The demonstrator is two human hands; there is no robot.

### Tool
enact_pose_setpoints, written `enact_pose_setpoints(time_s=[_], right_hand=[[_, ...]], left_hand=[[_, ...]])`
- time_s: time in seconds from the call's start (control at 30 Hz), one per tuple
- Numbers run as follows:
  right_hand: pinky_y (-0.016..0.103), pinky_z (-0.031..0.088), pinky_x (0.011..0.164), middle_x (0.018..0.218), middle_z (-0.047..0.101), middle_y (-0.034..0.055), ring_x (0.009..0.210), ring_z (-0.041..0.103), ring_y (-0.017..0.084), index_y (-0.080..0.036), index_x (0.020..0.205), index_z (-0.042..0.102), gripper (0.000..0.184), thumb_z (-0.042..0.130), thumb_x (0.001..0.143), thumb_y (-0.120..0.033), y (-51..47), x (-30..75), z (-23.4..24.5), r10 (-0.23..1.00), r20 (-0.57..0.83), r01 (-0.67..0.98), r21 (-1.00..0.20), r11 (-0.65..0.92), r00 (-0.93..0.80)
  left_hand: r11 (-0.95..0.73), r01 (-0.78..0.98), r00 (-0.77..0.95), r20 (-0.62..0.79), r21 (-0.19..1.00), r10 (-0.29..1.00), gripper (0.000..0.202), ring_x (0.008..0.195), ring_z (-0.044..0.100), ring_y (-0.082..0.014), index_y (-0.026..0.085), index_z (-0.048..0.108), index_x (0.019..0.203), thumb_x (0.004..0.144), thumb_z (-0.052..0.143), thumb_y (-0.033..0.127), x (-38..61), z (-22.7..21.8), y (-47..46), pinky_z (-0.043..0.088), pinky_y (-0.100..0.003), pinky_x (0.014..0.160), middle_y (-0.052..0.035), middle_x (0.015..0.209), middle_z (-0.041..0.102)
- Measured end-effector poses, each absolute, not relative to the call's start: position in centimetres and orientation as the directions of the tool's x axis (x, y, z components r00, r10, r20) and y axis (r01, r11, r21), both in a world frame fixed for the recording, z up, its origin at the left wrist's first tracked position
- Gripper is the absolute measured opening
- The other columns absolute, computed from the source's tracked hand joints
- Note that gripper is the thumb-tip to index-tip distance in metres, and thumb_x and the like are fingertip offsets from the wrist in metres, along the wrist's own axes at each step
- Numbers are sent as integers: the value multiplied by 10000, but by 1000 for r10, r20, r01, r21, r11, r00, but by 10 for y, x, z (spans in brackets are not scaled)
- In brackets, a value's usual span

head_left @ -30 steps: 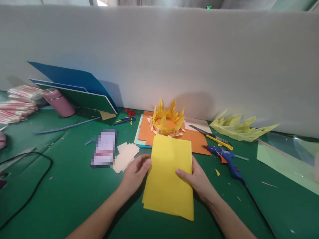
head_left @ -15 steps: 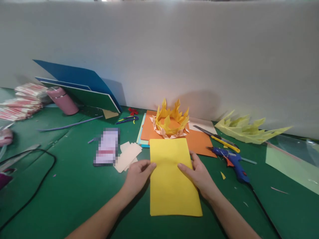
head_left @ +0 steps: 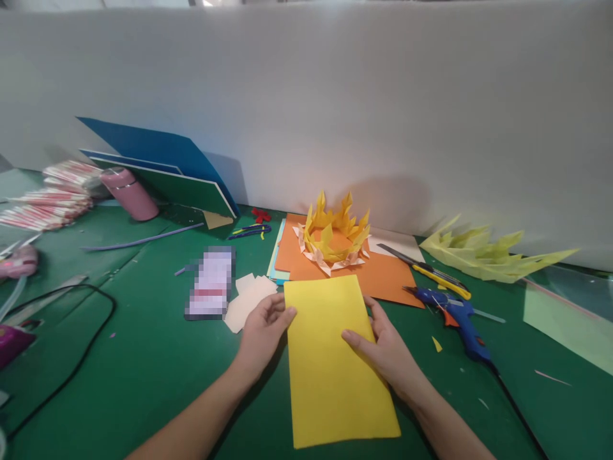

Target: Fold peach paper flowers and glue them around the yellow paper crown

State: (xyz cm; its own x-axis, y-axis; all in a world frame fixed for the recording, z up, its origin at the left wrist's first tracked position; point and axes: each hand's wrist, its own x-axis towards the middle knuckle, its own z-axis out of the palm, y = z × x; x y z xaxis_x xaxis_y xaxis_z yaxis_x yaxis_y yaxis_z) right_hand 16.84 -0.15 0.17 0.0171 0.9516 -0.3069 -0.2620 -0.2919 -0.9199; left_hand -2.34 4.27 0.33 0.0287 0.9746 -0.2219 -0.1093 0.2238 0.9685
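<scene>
A yellow sheet of paper [head_left: 335, 383], possibly folded or stacked, is held upright-lengthwise between my two hands. My left hand [head_left: 263, 335] pinches its left edge, thumb on the front and fingers behind. On the right edge my right hand [head_left: 385, 348] grips it the same way, its thumb lying flat across the front. Just beyond the paper stands a yellow folded-paper crown [head_left: 330, 239] with a pale pink base, resting on orange sheets [head_left: 383, 281]. Pale paper pieces [head_left: 246, 306] lie close to my left hand.
A blue glue gun [head_left: 462, 319] and a yellow-black utility knife [head_left: 431, 275] lie to the right, before a pale yellow paper crown [head_left: 493, 252]. Leftward are a phone [head_left: 211, 281], a pink bottle [head_left: 129, 195], leaning boards [head_left: 167, 185] and a black cable [head_left: 90, 345].
The yellow paper has come nearer to me and tilted slightly, its lower edge now further down. Both hands keep their hold. The whole scene has shifted a little to the right.
</scene>
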Motion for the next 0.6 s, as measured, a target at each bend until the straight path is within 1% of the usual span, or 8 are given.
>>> enact_pose_setpoints(time_s=[0.1, 0.17, 0.27, 0.37, 0.47, 0.6], right_hand=[[471, 542, 781, 1146, 627, 127, 937, 661, 311, -252, 1237, 300, 814, 781, 599, -407, -2, 168, 2, 953, -304, -245, -922, -299, -19], [468, 543, 784, 1173, 613, 131, 948, 657, 311, -253, 1216, 311, 794, 783, 597, -410, -3, 168, 3, 953, -303, -242, -923, -301, -29], [450, 552, 762, 1209, 594, 136, 956, 654, 311, -255, 1197, 319, 775, 781, 597, -419, -3, 168, 4, 952, -303, -235, -924, -302, -32], [425, 561, 722, 1223, 588, 138, 945, 657, 308, -256, 1193, 323, 748, 772, 615, -413, -4, 168, 4, 954, -299, -222, -928, -299, -34], [420, 559, 724, 1233, 582, 134, 941, 659, 300, -262, 1203, 313, 741, 765, 633, -399, -4, 168, 3, 955, -294, -227, -928, -294, -35], [427, 554, 742, 1215, 590, 132, 942, 658, 299, -260, 1214, 301, 767, 771, 625, -400, -3, 168, 3, 954, -297, -235, -926, -295, -24]], left_hand=[[210, -159, -36, -219, 965, 975, 425, 617, 575, -104, 183, 549, 916, 556, 741, 301, -24, 4, 43, 457, -240, 643, 59, 636, 580], [188, -172, -66, -202, 967, 977, 424, 577, 549, -88, 200, 511, 894, 548, 745, 273, -24, 5, 43, 444, -222, 618, 84, 593, 544], [150, -171, -79, -165, 974, 983, 365, 576, 534, -79, 200, 483, 779, 533, 748, 252, -23, 5, 43, 436, -208, 606, 80, 599, 533], [130, -130, -79, -141, 983, 987, 301, 567, 510, -73, 188, 490, 678, 531, 742, 258, -23, 6, 43, 421, -198, 573, 70, 600, 511], [134, -82, -65, -139, 988, 988, 238, 562, 504, -77, 180, 527, 647, 554, 724, 276, -23, 7, 43, 419, -203, 565, 60, 593, 521], [135, -25, -42, -136, 991, 990, 169, 609, 555, -107, 179, 589, 648, 579, 696, 290, -23, 8, 43, 457, -233, 616, 26, 636, 603]])
